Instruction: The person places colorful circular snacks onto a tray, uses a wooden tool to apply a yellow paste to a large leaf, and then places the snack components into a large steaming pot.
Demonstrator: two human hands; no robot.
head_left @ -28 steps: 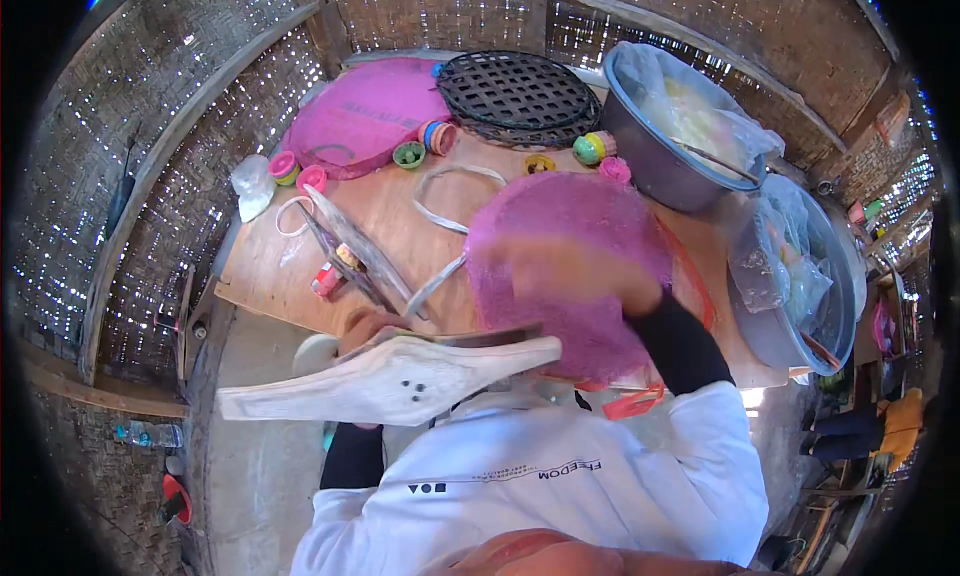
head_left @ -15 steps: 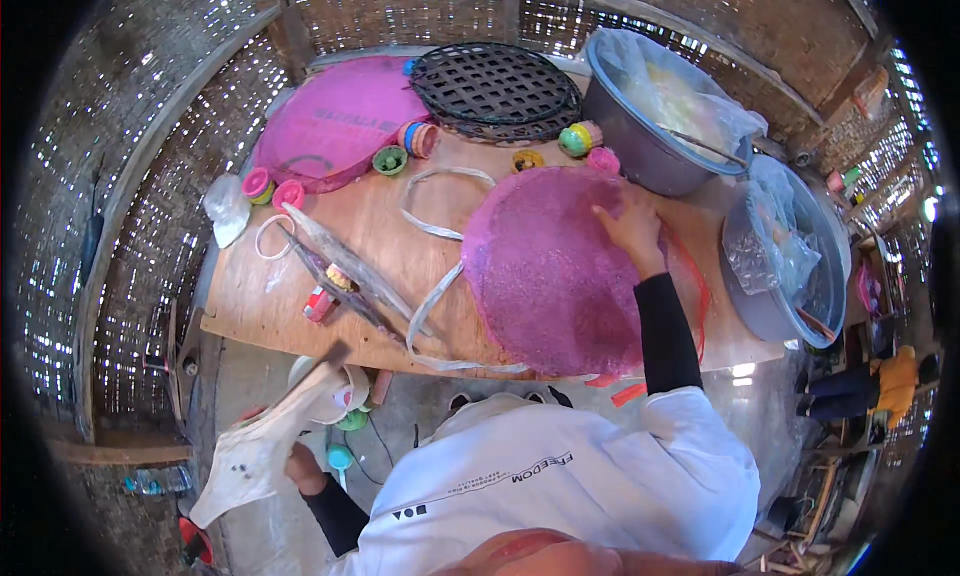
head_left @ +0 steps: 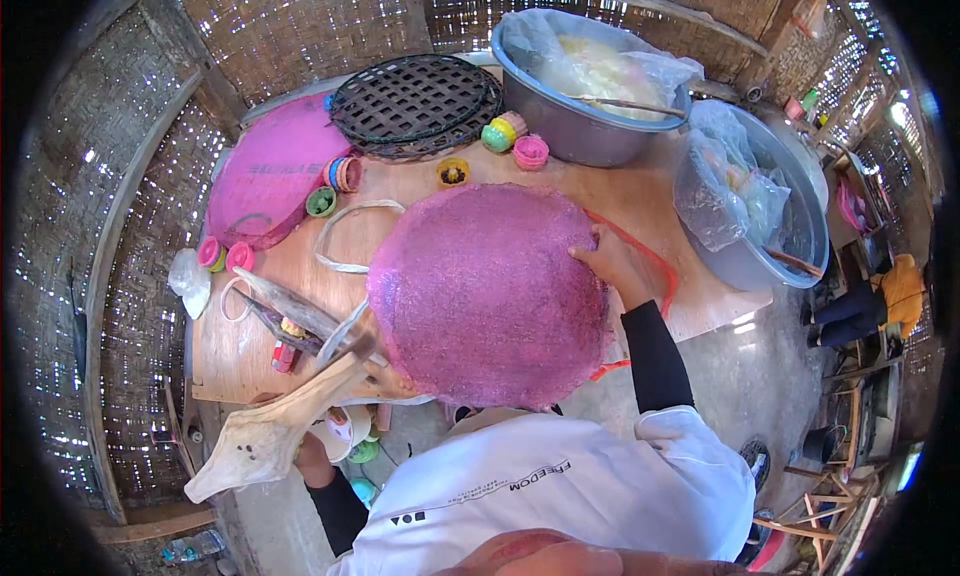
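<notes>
My right hand point(head_left: 610, 263) grips the right edge of a round pink mesh-covered disc point(head_left: 490, 296), thumb on top. The disc covers the table's near middle, its front edge overhanging. At lower left, my left hand point(head_left: 314, 458) is closed at the edge of a pale flat piece of wood point(head_left: 250, 449), broad at one end and narrow at the other; the wood hides part of the fingers. The narrow end reaches over the table edge beside the disc. A red strap point(head_left: 655, 266) lies right of the disc, and a white strap point(head_left: 345, 238) loops at its left.
Another pink mesh-covered disc point(head_left: 270, 181) and black lattice trays point(head_left: 415, 101) lie at the back. Two grey tubs point(head_left: 590, 131) with plastic bags stand right. Small coloured cups point(head_left: 531, 152) dot the wooden table point(head_left: 240, 356). A person in orange point(head_left: 897, 294) is at far right.
The pink disc has shifted left and toward me, with my right hand now on its edge instead of its top. The pale wood has swung up to the right, toward the disc.
</notes>
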